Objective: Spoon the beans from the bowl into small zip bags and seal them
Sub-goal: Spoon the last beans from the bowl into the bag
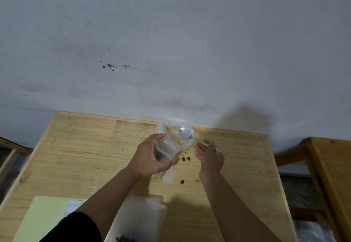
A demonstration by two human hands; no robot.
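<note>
My left hand (150, 158) grips a clear plastic bowl (176, 139), tilted on its side above the wooden table (85, 146), together with a small clear zip bag (168, 176) that hangs below the hand. My right hand (209, 156) holds a clear plastic spoon (187, 133) by its handle. The spoon's head is inside the bowl's mouth. Three dark beans lie loose on the table: two (186, 158) between my hands and one (182, 182) nearer to me. I cannot tell whether beans are in the bowl.
A stack of clear zip bags (138, 217) lies at the table's near edge, with some dark beans (124, 239) at the bottom of the view. A pale green sheet (43, 221) lies at the near left. The wall is right behind the table. A second wooden frame (322, 165) stands at the right.
</note>
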